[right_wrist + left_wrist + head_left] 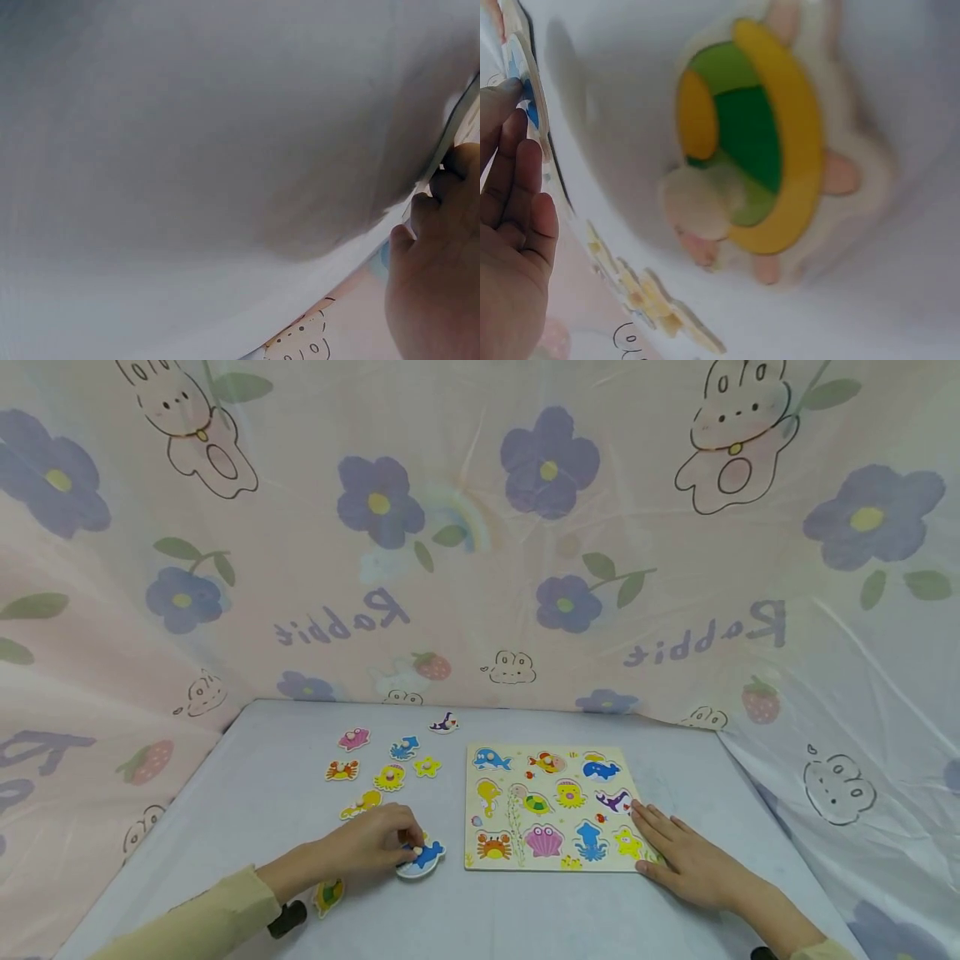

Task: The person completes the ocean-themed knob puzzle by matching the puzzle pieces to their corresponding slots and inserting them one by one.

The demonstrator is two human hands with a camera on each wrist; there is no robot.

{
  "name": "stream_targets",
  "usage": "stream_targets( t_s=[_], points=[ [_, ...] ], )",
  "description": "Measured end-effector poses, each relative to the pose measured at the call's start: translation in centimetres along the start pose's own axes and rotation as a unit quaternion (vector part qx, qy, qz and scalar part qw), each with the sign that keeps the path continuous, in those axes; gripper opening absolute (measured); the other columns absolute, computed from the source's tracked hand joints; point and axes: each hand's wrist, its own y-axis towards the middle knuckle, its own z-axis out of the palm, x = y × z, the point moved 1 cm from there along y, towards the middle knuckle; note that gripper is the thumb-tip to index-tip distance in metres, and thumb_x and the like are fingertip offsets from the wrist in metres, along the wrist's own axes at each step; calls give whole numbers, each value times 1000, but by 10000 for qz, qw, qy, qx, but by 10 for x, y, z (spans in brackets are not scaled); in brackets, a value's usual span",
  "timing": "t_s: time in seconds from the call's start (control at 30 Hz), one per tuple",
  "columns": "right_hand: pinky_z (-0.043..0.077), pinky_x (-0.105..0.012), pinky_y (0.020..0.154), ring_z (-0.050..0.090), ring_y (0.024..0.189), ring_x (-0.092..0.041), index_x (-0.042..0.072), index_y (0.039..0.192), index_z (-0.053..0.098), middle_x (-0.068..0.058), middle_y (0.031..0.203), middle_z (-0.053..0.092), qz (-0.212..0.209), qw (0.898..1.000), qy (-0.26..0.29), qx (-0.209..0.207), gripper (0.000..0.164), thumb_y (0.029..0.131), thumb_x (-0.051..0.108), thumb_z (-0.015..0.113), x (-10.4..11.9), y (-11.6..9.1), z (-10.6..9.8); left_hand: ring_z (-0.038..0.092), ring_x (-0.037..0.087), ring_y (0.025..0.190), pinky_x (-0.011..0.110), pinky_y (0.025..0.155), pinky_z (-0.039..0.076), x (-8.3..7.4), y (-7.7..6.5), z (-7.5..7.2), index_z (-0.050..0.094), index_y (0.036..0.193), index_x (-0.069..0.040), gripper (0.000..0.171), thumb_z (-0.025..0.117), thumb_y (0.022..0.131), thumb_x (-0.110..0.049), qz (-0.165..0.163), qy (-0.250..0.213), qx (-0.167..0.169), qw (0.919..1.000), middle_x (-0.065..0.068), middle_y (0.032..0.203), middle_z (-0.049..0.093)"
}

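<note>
My left hand [377,841] pinches a blue whale puzzle piece [429,855] by its small knob, left of the puzzle board [517,862]. The piece looks slightly tilted at the table surface; whether it touches the cloth I cannot tell. In the left wrist view the whale piece [531,97] shows at the fingertips. Under the left forearm lies a turtle piece [327,897], large in the left wrist view. My right hand [693,857], fingers straight, rests on the board's right edge. On the board, a dolphin [491,759] and a clownfish [547,763] carry knobs.
Loose pieces lie left of the board: a yellow seahorse [363,804], octopus [389,777], crab [342,770], shell [353,739], squid [404,748], starfish [427,767] and purple orca [444,722]. A patterned curtain [465,568] rises behind the white table [285,752].
</note>
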Motion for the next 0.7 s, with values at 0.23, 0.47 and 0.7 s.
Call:
stream_targets(
  t_s=[0.23, 0.47, 0.7],
  points=[
    [-9, -14, 117, 28, 154, -39, 7, 161, 36, -10, 170, 29, -31, 9999, 136, -60, 81, 102, 60, 54, 0, 0, 1, 58, 3, 96, 29, 91, 55, -6, 12, -6, 72, 106, -23, 19, 81, 92, -13, 167, -43, -189, 9997, -19, 102, 65],
    [23, -57, 122, 29, 153, -39, 8, 161, 37, -10, 169, 29, -6, 10000, 56, -50, 81, 102, 61, 54, 0, 0, 1, 58, 3, 96, 31, 89, 56, -9, 31, -8, 71, 106, -22, 18, 80, 93, -13, 536, 60, -471, 9974, -18, 104, 66],
    [-6, -16, 120, 27, 154, -39, 7, 161, 35, -10, 170, 28, -23, 9999, 144, -68, 81, 103, 61, 52, -3, 0, 3, 60, 6, 96, 32, 89, 56, -17, 50, -10, 72, 106, -20, 18, 81, 92, -11, 758, 109, -719, 9945, -14, 102, 67]
  ],
)
